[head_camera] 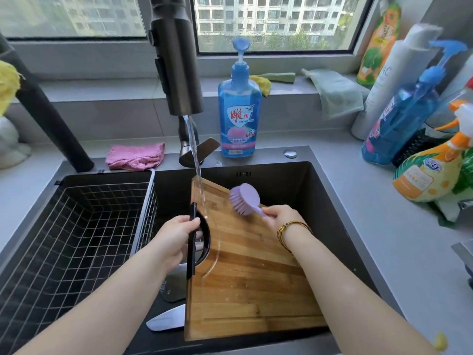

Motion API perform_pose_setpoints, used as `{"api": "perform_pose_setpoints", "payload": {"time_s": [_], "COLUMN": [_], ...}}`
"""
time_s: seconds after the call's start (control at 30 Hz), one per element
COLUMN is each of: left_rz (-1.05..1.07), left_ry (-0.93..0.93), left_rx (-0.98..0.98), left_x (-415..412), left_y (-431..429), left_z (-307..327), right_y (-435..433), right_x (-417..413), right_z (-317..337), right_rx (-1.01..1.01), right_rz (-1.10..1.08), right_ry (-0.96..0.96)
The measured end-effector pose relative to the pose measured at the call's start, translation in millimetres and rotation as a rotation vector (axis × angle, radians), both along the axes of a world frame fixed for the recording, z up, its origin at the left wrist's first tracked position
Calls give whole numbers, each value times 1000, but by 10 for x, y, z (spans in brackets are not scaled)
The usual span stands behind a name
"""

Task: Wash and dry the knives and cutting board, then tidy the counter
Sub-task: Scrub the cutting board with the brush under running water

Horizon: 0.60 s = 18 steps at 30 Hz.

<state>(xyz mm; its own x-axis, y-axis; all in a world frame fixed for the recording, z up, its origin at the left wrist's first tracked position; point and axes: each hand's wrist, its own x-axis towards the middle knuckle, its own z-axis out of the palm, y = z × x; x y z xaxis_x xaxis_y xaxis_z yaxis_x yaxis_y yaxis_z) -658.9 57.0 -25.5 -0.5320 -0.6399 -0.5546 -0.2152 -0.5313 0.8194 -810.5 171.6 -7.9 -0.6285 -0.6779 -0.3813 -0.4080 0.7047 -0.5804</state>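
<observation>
Brightly lit by soft daylight through the window (pixel 276 21) ahead. Only faint, soft-edged shadows on the cutting board (pixel 250 290), with a pale sheen across its wet wood. Evenly lit over the grey bench (pixel 409 239). Strongly bent by the wide lens toward the edges, with the bottles (pixel 399 119) at right leaning inward and smeared. Sharp in the centre.

Under running water, hands (pixel 176 234) hold cutting board (pixel 250 272) and scrub with purple brush (pixel 244 199).
</observation>
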Motion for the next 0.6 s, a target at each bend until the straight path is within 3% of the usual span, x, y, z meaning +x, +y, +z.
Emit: {"api": "perform_pose_setpoints", "payload": {"time_s": [0.17,0.33,0.47,0.6], "left_rz": [-13,-11,-9,-11], "left_ry": [7,22,-9,-15], "left_rx": [-14,-2,6,7], "left_x": [-22,3,49,54], "left_y": [-23,6,-7,-13], "left_z": [-35,-60,-82,-77], "right_y": [-37,-243,-137,-75], "right_x": [190,80,254,60], "right_z": [117,108,49,-12], "right_rx": [-108,-65,-44,3], "right_rz": [125,21,172,10], "right_ry": [-37,-27,-7,-19]}}
